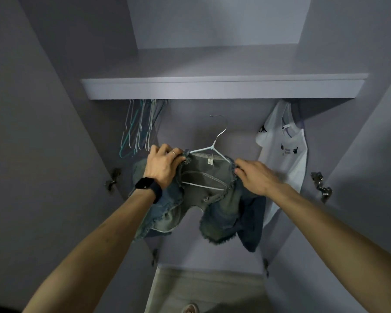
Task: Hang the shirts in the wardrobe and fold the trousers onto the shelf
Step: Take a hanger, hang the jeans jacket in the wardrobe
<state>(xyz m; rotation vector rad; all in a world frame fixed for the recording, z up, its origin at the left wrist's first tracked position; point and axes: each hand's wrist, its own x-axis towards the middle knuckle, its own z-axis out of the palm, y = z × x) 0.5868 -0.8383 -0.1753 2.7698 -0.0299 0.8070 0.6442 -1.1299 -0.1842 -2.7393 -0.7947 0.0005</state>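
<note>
Spare hangers [138, 129] hang under the shelf's [212, 86] left end. The left hand [163, 166] curls its fingers [165, 151] round one shoulder of the frayed denim top [212, 199], which sits on a pale hanger [212, 150] mid-wardrobe, not yet on the rail. The right hand [255, 177] pinches the other shoulder. One white T-shirt [282, 150] already hangs at the right; no trousers are in sight.

You are gripping one denim garment [221, 213] on one hanger [212, 150] with two hands, left hand [163, 166] and right hand [255, 175]. One white shirt [282, 159] is hanging nearby, and empty hangers [138, 132], too overlapped to count, are hanging under one shelf [212, 89]. You are wearing one watch [145, 185].
</note>
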